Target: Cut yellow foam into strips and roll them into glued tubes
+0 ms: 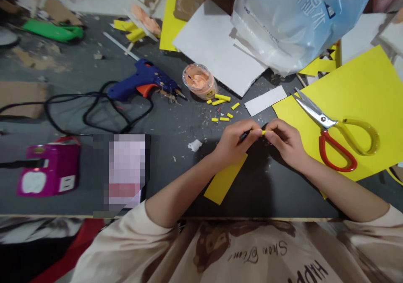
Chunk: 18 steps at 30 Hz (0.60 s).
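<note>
Working low at the middle of the dark worktop (176, 127), close in front of the chest. Pinching a thin dark stick (244, 136) between thumb and fingers of the left hand (234, 143), curled tight, no spreading. Pinching a small yellow roll (263, 132) with the fingertips of the right hand (285, 142), likewise closed.

Sitting exactly between the two hands, then, that roll, and touched from both sides (hard to tell at this size whether met or entered at its left end by the stick's tip). Lying left to right along its long axis, in line with the stick, level with the knuckles, over the worktop. Nearer the right hand by a shade, going by the grip.

Just under the left wrist, a yellow paper strip (225, 178), lying flat. Just right of the right hand, red-and-yellow scissors (333, 132) on a big yellow sheet (362, 90), with blades pointing up and left. Beyond the hands, a scatter of little yellow rolls (222, 102) beside a small jar (200, 80). Further left, a blue glue gun (143, 83), well apart.
</note>
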Each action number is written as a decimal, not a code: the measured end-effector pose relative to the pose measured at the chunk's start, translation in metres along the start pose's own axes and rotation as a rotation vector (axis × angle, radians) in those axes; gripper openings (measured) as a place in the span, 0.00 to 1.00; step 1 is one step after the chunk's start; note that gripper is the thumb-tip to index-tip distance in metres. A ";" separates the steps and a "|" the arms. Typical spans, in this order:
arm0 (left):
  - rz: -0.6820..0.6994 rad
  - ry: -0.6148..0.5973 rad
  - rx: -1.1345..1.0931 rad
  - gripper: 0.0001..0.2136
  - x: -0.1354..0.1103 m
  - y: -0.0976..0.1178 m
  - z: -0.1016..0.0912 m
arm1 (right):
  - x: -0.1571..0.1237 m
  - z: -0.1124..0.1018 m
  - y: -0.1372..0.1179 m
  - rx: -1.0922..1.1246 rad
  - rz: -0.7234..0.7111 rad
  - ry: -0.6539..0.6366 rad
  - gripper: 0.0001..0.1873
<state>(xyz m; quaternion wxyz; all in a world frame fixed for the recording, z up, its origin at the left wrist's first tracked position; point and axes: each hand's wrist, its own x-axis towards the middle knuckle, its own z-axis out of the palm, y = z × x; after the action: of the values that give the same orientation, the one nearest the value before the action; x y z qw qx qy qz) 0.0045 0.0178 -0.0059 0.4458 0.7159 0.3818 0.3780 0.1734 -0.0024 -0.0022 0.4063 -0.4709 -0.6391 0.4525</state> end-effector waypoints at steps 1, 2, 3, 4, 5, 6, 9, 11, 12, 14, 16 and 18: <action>0.019 -0.008 0.028 0.17 -0.001 0.000 0.001 | 0.000 0.000 0.000 -0.023 -0.002 -0.024 0.13; 0.034 -0.011 0.055 0.19 -0.001 0.000 0.001 | 0.000 -0.001 -0.001 -0.044 -0.008 -0.047 0.15; 0.040 -0.010 0.080 0.20 -0.002 0.000 0.001 | 0.000 -0.001 -0.001 -0.063 -0.018 -0.066 0.17; 0.039 -0.009 0.101 0.21 -0.003 0.000 0.002 | 0.000 -0.001 -0.001 -0.082 -0.029 -0.085 0.18; 0.031 -0.013 0.116 0.22 -0.004 0.000 0.002 | 0.000 -0.001 -0.001 -0.101 -0.042 -0.101 0.19; 0.024 -0.021 0.121 0.22 -0.005 0.000 0.002 | -0.001 -0.001 -0.001 -0.119 -0.055 -0.112 0.21; 0.013 -0.046 0.078 0.24 -0.006 0.000 0.002 | -0.001 -0.001 -0.002 -0.151 -0.082 -0.124 0.23; 0.024 -0.062 0.046 0.22 -0.005 0.001 0.001 | -0.001 -0.002 -0.003 -0.156 -0.083 -0.113 0.23; 0.032 -0.067 0.041 0.21 -0.005 0.001 0.001 | -0.001 -0.002 -0.003 -0.160 -0.079 -0.107 0.24; 0.061 -0.080 0.047 0.17 -0.004 0.002 0.000 | 0.000 -0.002 -0.004 -0.164 -0.063 -0.101 0.24; 0.094 -0.092 0.060 0.15 -0.003 0.003 0.000 | 0.000 -0.002 -0.005 -0.152 -0.045 -0.109 0.25; 0.111 -0.099 0.073 0.16 -0.003 0.004 0.000 | 0.001 -0.002 -0.005 -0.114 -0.022 -0.117 0.25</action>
<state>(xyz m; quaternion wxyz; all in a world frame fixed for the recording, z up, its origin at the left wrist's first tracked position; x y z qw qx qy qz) 0.0045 0.0143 -0.0029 0.4160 0.7698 0.3323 0.3520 0.1740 -0.0020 0.0038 0.3456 -0.4590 -0.6916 0.4376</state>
